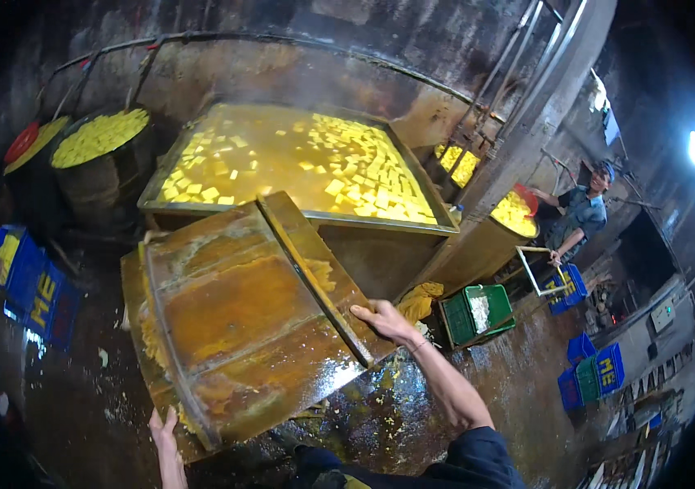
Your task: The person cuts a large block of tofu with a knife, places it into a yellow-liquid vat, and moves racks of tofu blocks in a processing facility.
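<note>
A large wet wooden board (233,301) with two raised battens is tilted in front of me, stained brown and yellow. My right hand (388,322) grips its right edge, beside the end of one batten. At the near left corner my left hand (165,436) holds the edge with the thumb up; its other fingers are partly hidden. Just beyond the board stands a wide metal-rimmed tank (421,226) of yellow liquid. Pale yellow blocks (364,175), looking like tofu, float there, most densely at the right. The board's far edge overlaps the tank's near rim in view; I cannot tell whether they touch.
Left of the tank, a barrel (111,183) brims with yellow pieces near a red basin (21,143). Blue crates (58,310) stand at left. At right are a pillar (539,122), a green crate (451,324) and a person (588,216) holding a pale frame (521,269). The floor (494,391) is wet.
</note>
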`<state>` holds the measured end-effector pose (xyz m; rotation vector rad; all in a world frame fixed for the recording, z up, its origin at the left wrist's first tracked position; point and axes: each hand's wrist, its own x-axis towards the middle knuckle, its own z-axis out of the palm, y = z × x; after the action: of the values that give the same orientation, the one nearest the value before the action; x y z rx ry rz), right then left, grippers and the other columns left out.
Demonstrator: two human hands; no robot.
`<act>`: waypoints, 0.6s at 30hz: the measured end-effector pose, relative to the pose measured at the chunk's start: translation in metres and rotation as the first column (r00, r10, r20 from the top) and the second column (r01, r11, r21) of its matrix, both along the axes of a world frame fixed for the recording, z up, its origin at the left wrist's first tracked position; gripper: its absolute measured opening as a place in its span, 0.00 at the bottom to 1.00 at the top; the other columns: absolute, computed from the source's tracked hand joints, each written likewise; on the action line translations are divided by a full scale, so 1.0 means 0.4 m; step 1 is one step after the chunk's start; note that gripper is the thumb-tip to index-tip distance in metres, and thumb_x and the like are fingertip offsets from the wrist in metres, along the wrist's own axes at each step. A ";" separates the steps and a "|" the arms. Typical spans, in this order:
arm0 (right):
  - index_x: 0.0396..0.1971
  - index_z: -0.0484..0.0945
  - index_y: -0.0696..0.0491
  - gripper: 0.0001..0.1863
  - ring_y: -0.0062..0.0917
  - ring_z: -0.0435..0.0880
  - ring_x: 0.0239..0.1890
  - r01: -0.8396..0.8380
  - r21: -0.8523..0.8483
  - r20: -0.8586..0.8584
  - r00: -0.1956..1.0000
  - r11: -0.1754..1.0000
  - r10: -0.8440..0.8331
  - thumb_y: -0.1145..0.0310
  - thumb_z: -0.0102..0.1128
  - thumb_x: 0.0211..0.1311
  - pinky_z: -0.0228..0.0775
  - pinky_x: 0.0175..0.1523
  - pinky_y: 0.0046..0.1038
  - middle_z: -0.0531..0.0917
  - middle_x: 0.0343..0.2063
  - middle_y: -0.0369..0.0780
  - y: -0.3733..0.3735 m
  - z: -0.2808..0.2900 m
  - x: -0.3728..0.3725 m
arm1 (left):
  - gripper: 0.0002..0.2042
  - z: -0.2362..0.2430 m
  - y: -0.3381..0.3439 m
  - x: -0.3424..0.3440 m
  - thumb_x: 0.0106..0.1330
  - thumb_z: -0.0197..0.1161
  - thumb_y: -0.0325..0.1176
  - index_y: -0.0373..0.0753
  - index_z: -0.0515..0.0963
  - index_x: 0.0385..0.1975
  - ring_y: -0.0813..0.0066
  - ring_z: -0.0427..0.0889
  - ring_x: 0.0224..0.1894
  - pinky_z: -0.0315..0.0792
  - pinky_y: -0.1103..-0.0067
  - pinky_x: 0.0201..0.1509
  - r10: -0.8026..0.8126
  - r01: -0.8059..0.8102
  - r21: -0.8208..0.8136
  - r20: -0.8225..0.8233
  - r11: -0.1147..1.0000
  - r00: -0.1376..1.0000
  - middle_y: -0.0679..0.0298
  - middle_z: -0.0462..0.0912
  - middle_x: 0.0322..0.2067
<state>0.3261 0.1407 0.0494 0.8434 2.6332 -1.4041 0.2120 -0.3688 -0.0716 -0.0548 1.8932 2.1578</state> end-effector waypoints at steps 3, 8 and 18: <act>0.50 0.76 0.62 0.26 0.22 0.80 0.40 -0.316 -0.150 -0.147 0.944 0.937 0.295 0.53 0.61 0.64 0.73 0.47 0.27 0.84 0.40 0.41 -0.107 0.157 -0.062 | 0.19 -0.017 -0.152 0.161 0.66 0.58 0.30 0.30 0.71 0.56 0.71 0.75 0.50 0.65 0.76 0.58 0.097 -0.103 0.060 0.092 0.993 0.991 0.61 0.78 0.49; 0.48 0.77 0.63 0.29 0.24 0.81 0.38 -0.637 0.027 0.127 0.767 0.771 0.629 0.52 0.65 0.59 0.74 0.45 0.28 0.84 0.38 0.43 -0.560 0.351 -0.268 | 0.16 -0.014 -0.411 0.538 0.68 0.58 0.38 0.34 0.74 0.50 0.72 0.79 0.37 0.73 0.75 0.40 0.425 -0.529 0.264 0.363 0.807 0.829 0.62 0.80 0.38; 0.35 0.80 0.59 0.22 0.23 0.74 0.27 -0.992 -0.123 0.421 -0.043 0.010 0.906 0.52 0.62 0.62 0.68 0.33 0.30 0.81 0.26 0.39 -1.664 0.123 -0.195 | 0.26 -0.441 -0.620 1.248 0.63 0.65 0.50 0.36 0.77 0.53 0.68 0.79 0.41 0.69 0.70 0.55 0.693 -0.918 0.007 0.654 0.396 0.304 0.52 0.82 0.44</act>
<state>0.2482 -0.5249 0.0987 -0.7695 2.0004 -0.3647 0.7111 -0.6166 -0.2481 -1.7941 1.0586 2.5724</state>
